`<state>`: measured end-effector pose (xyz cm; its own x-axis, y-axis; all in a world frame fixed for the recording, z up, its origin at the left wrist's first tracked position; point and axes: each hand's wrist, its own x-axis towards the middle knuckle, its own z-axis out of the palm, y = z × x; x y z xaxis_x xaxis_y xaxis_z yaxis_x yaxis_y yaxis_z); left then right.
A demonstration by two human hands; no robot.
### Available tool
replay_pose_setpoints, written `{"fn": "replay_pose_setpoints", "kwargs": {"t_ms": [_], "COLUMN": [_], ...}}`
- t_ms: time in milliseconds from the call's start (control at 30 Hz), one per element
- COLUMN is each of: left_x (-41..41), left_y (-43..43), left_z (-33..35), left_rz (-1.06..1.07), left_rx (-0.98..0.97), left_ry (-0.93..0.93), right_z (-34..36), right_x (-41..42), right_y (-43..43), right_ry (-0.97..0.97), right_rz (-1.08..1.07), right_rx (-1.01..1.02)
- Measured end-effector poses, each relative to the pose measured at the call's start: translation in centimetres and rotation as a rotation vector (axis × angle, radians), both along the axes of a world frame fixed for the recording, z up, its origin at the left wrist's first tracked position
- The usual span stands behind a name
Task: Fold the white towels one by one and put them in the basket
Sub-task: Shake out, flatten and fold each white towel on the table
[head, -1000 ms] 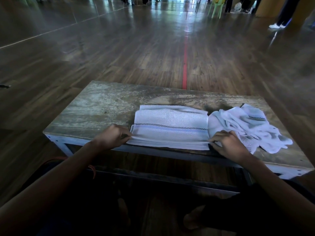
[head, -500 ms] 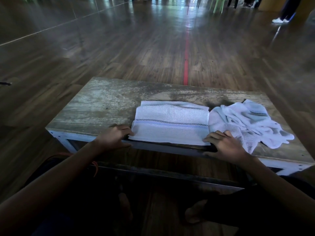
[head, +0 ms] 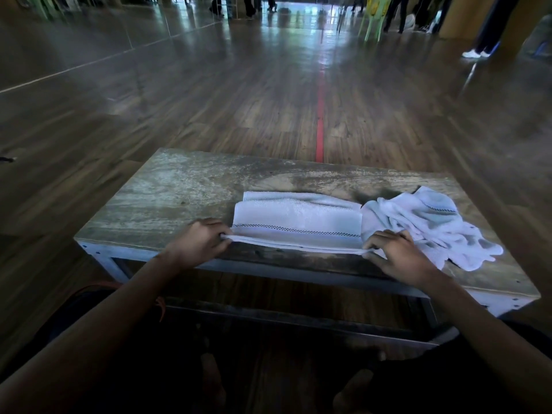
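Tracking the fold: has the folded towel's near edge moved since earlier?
Yes: left hand and right hand have raised the folded towel's near edge slightly off the table, by its front rim.

bench: worn, stained wooden top on a pale metal frame, lower middle of frame, standing on plank floor | top, middle: folded white towel with a dark stitched stripe, near the front edge | top, right: crumpled white towel heap, touching the folded one
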<state>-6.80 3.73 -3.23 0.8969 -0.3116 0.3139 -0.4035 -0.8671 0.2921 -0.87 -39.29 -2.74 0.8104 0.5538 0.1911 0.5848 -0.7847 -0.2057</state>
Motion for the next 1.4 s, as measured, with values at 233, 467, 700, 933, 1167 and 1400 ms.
{"fn": "replay_pose_setpoints", "kwargs": {"t_ms": [233,467,700,933,1167,1400], "left_x": [2.5,4.3,3.0,3.0,5.8,7.1], "left_y": [-0.2,0.0,0.2,1.5,0.1,-1.4], "left_z": [6.0,16.8,23.9,23.2,17.1,11.2], "left_rz": [0.048,0.059,-0.038,-0.076,0.114,0.267], "left_rx": [-0.058,0.084,-0.524,-0.598,-0.182,-0.062], "left_ry": [-0.231,-0.462,-0.013,0.194,-0.032,-0.220], "right_z": [6.9,17.2,24.3,23.7,17.9,13.4], "right_x": [1.8,3.6,2.9,3.9,6.7,6.3], "right_y": [-0.5,-0.4,-1.1,-1.0,0.1,1.0], "right_ry": [-0.159,-0.231,0.120,0.297,0.230,-0.203], "right_rz": [-0.103,-0.149,0.069,0.084,-0.066,-0.329], "right_rx": [0.227,0.291,0.544,0.594,0.457,0.183]}}
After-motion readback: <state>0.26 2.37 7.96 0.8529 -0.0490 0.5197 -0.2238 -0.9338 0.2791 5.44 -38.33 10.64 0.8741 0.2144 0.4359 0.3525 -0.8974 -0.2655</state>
